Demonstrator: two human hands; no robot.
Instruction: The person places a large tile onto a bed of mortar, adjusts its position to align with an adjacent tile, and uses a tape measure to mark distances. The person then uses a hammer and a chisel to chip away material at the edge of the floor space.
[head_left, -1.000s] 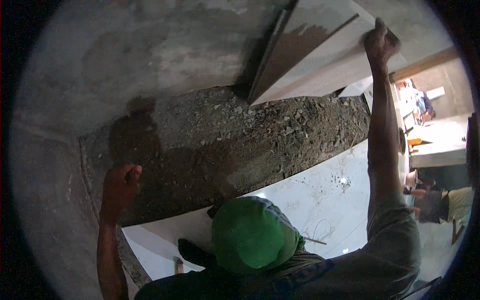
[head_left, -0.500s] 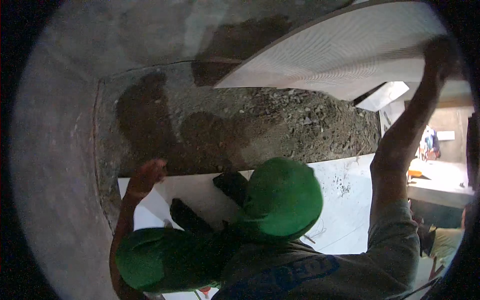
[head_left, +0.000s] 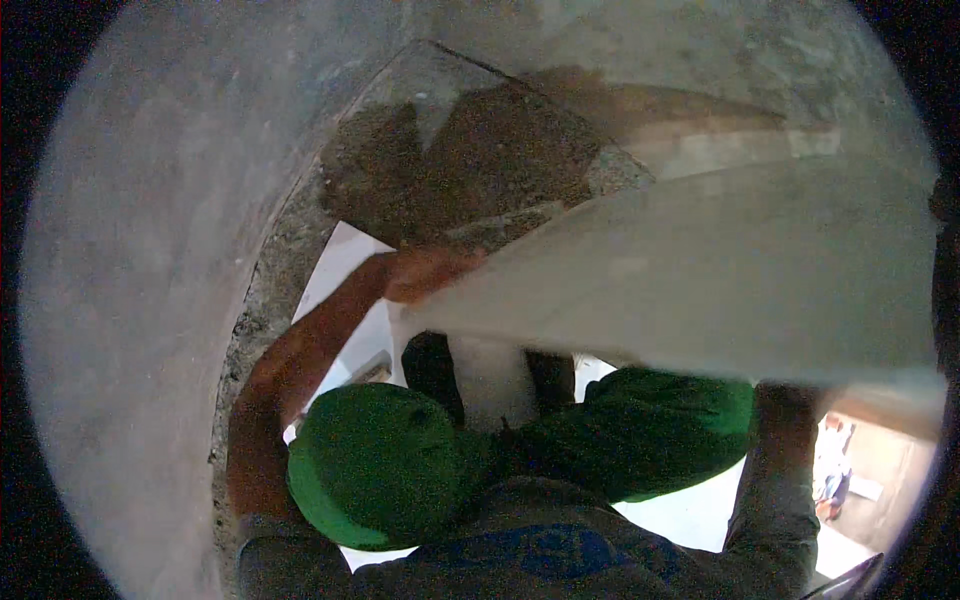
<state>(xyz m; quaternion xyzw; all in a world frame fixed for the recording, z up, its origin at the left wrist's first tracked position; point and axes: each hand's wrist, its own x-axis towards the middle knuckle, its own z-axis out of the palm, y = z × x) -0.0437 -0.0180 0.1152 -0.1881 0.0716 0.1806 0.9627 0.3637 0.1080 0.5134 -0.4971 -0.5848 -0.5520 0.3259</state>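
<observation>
A large pale tile (head_left: 680, 270), blurred by motion, spans the right half of the head view, raised above my legs. My left hand (head_left: 430, 275) has its fingers closed on the tile's left edge. My right forearm meets the lower right edge, where my right hand (head_left: 795, 392) is mostly hidden and blurred. Under the tile are my bent knees in green trousers (head_left: 370, 460) and my dark shoes. A rough strip of gritty bed (head_left: 380, 170) lies beyond my left hand, beside white tiled floor (head_left: 335, 260).
Grey plastered walls (head_left: 140, 300) close in on the left and top. A small tool (head_left: 370, 368) lies by my left knee on the white floor. At the lower right a bright opening shows a distant person (head_left: 833, 480) near a pale wall.
The tile has come away from the wall, down and over my legs. My left hand has moved up and right onto its edge. My right hand has moved down, and the view has turned.
</observation>
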